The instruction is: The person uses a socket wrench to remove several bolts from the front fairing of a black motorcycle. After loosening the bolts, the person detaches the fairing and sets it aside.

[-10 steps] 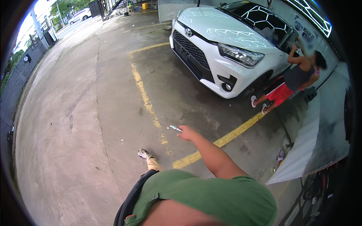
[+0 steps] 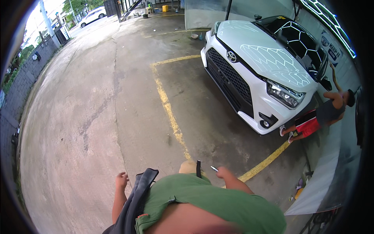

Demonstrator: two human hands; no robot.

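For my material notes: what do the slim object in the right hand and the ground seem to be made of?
Slim object: probably metal, shiny, from its silvery glint; plated plastic is possible. Ground: apparently concrete, matte, worn; its greyish surface is stained and seamed.

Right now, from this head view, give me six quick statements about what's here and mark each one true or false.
1. The right hand holds a slim silvery object. True.
2. The left hand rests on the car's hood. False: the left hand is above the concrete floor, well away from the car.
3. A co-worker stands beside the white SUV. True.
4. The co-worker wears long blue trousers. False: they wear red shorts.
5. A worn yellow line is painted in front of the SUV. True.
6. The distant car at the upper left is black. False: the distant car is white.
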